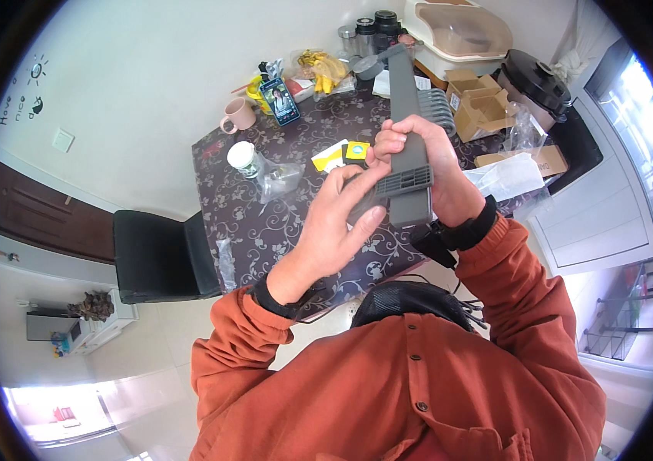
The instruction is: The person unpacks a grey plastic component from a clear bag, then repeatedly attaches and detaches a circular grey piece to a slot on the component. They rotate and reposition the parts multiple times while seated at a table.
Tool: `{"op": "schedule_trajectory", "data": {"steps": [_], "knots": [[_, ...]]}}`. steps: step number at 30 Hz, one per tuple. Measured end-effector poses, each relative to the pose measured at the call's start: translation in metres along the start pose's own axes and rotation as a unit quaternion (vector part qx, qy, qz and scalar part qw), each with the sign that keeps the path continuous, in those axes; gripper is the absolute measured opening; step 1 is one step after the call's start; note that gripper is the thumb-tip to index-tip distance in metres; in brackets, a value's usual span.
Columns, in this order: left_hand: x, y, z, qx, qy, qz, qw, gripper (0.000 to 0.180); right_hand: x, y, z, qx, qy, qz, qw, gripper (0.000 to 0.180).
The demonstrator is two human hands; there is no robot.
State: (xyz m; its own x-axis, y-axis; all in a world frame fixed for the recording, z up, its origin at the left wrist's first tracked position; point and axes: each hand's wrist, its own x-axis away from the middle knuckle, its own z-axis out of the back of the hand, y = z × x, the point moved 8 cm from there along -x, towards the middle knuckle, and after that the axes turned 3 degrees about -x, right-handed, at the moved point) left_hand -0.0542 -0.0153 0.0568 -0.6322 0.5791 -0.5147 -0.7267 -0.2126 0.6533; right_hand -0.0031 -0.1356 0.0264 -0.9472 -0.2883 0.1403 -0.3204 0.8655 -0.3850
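My right hand [435, 150] is wrapped round a long dark-grey plastic bar [402, 92], which points away from me over the table. A slotted grille section crosses its near end, and a row of grey ribbed loops [435, 107] runs along its right side. My left hand [338, 219] is at the left of the near end, its fingertips against the grille and its thumb spread away from the fingers. The fingers' undersides are hidden. Beyond my left hand lie a yellow-and-white card [329, 156] and a small black-and-yellow packet [356, 151].
On the flower-patterned table [265, 250] stand a white cup [243, 158], a pink mug [238, 115] and a propped phone [280, 101]. Bananas [325, 69] lie at the back. Open cardboard boxes [480, 107] and a dark lidded pot [535, 81] stand right. A black chair [159, 257] is left.
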Motion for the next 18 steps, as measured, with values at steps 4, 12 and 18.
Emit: {"op": "schedule_trajectory", "data": {"steps": [4,12,18], "knots": [[-0.01,-0.006,0.005,0.039,-0.005,0.0,0.999,0.046,-0.003,-0.002,0.003,0.027,0.001,0.01,1.0,0.02],[-0.011,-0.004,0.002,0.01,0.004,-0.034,0.999,0.039,-0.005,0.001,0.006,0.045,-0.007,-0.013,0.999,0.02],[-0.006,-0.004,-0.003,0.023,0.022,-0.038,0.999,0.034,-0.004,0.004,0.007,0.04,-0.013,-0.027,0.999,0.014]]}}
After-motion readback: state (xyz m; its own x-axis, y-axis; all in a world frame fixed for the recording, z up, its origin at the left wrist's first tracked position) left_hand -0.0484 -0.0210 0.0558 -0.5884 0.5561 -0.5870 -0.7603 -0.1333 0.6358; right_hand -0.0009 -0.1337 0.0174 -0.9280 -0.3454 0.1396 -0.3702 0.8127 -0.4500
